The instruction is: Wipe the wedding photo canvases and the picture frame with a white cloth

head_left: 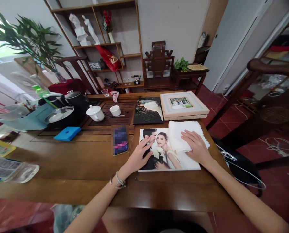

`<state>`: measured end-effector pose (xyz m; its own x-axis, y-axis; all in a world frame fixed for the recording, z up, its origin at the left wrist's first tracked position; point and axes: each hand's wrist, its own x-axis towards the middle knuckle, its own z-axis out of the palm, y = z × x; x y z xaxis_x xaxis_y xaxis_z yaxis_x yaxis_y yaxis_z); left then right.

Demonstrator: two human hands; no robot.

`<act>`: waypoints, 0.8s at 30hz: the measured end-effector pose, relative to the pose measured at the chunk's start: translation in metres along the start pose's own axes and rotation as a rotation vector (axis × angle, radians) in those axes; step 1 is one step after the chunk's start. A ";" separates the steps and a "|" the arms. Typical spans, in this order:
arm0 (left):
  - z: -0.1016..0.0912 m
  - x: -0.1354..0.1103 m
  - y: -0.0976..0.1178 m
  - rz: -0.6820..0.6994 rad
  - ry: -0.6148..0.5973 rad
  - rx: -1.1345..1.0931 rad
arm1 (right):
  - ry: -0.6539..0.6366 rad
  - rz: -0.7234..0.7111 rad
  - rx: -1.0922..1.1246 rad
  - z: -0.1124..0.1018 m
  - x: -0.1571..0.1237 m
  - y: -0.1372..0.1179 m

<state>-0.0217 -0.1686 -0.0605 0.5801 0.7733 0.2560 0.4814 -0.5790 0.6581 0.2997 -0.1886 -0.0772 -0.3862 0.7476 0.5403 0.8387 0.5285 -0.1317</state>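
Photo panel (168, 158) lies flat near the tabletop's (86, 168) near right corner, the white cloth (177, 132) over the panel's far right corner. The left hand (139, 152), empty, rests fingers apart on the panel's left side; the right hand (195, 145) lies flat on the cloth, not clamped. For what looks like wiping, steady the panel by its edge, press evenly, and keep bare fingertips off the print.

A: What occupies the upper left?
B: A leafy plant (35, 42); right of it, a wooden shelf (131, 55) bearing white statues (80, 32).
A: And the upper centre?
B: A dark wooden chair (158, 61).
A: Left of centre?
B: On the tabletop (86, 165), a white lidded pot (95, 114), a white cup (115, 111) beside it, and a flat blue block (68, 133).
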 end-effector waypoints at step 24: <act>0.003 -0.002 -0.017 0.111 0.000 0.150 | -0.431 -0.116 0.065 -0.041 -0.015 -0.068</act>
<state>-0.0290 -0.1609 -0.0737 0.6351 0.7026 0.3209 0.5074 -0.6927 0.5126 0.2643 -0.2522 -0.0423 -0.6122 0.7742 0.1604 0.7601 0.6322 -0.1501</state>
